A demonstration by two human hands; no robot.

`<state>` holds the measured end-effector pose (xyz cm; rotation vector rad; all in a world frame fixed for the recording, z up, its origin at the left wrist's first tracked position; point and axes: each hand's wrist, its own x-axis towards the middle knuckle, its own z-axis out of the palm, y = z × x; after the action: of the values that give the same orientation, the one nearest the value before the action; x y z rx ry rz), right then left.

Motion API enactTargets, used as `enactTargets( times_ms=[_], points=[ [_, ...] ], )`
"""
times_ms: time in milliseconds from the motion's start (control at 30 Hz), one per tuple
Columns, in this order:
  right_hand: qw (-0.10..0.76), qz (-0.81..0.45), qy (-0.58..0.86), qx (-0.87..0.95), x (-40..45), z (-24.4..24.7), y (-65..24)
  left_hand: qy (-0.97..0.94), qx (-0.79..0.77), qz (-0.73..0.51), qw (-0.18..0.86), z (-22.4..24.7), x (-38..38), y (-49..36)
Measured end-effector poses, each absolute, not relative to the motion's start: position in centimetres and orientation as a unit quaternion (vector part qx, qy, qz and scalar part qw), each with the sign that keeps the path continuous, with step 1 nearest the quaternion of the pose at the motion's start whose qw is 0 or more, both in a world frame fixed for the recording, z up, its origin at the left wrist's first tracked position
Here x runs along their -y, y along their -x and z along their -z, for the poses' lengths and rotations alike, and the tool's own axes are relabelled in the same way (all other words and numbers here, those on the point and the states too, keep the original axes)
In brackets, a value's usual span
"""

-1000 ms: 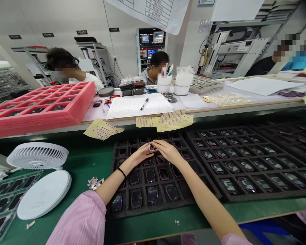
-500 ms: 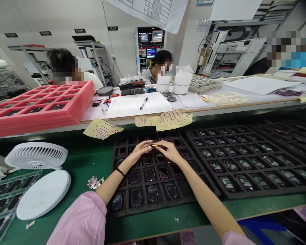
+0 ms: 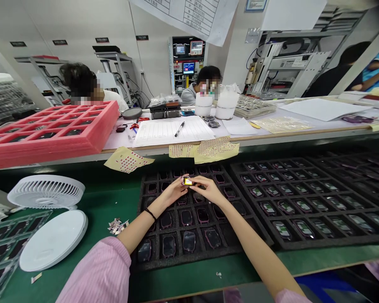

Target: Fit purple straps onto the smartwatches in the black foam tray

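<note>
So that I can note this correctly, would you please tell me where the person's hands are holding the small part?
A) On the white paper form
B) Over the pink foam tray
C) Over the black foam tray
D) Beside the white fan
C. The left hand and right hand pinch the small part between them, directly above the black foam tray.
</note>
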<state>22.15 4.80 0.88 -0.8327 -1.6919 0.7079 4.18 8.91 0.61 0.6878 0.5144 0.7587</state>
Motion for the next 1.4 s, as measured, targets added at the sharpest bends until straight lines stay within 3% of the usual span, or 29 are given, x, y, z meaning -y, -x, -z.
enactTargets(
  times_ms=[333,700,1067,1400],
  points=[
    [0.549,-0.021,0.369,0.750,-4.9,-0.1,-21.1,-0.219,-0.215,-0.337,0.890,-0.5,-8.3,-4.8],
    [0.534,-0.022,0.408,0.740,-4.2,0.4,-19.2,-0.204,-0.235,-0.352,0.883,-0.1,-8.0,-5.1],
    [0.467,0.131,0.394,0.781,-4.5,1.3,-18.6,-0.199,-0.234,-0.356,0.882,-0.5,-7.9,-5.0],
    [0.424,0.161,0.413,0.790,-5.0,1.8,-19.0,-0.204,-0.249,-0.344,0.882,-0.6,-7.7,-5.1]
  ],
)
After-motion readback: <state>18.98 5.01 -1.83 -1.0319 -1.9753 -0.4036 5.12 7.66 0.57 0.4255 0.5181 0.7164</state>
